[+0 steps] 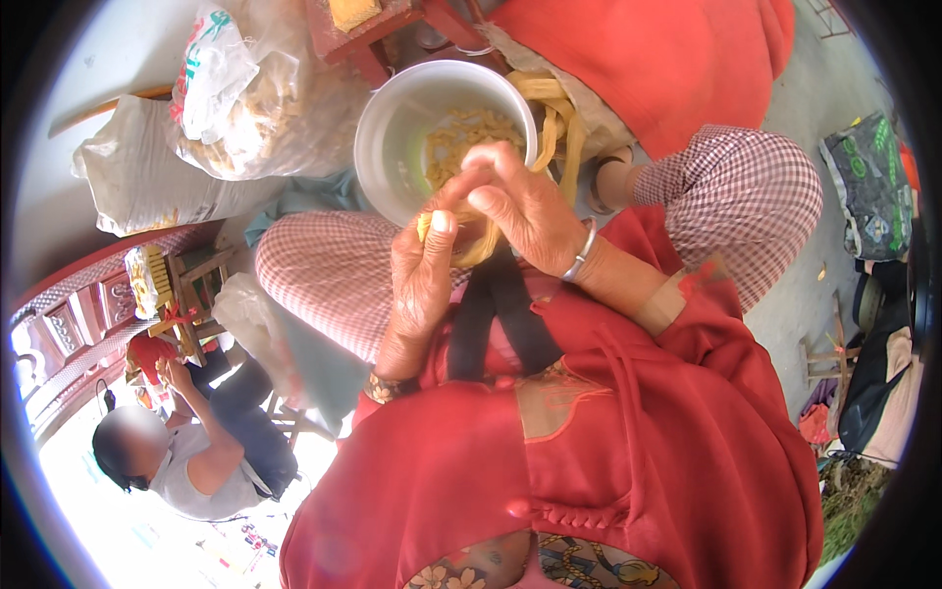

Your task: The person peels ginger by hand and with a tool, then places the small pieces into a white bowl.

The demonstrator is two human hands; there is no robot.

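Note:
My left hand (423, 272) pinches a yellow strip (482, 247) between thumb and fingers, with a small folded end showing beside the thumb. My right hand (526, 217), with a silver bangle at the wrist, is bent over the strip, its fingers meeting those of the left. The strip curves in a loop below and between the hands; its part under the right fingers is hidden. Just beyond the hands stands a white plastic bucket (372, 143) holding many small yellowish folded pieces (482, 125). More long yellow strips (563, 121) hang at the bucket's right side.
A clear plastic bag of yellowish pieces (294, 110) stands left of the bucket, near a white sack (154, 169). A red wooden stool (331, 40) and red cloth (662, 59) lie beyond. Another person (206, 456) sits at lower left. A printed dark bag (868, 188) is at right.

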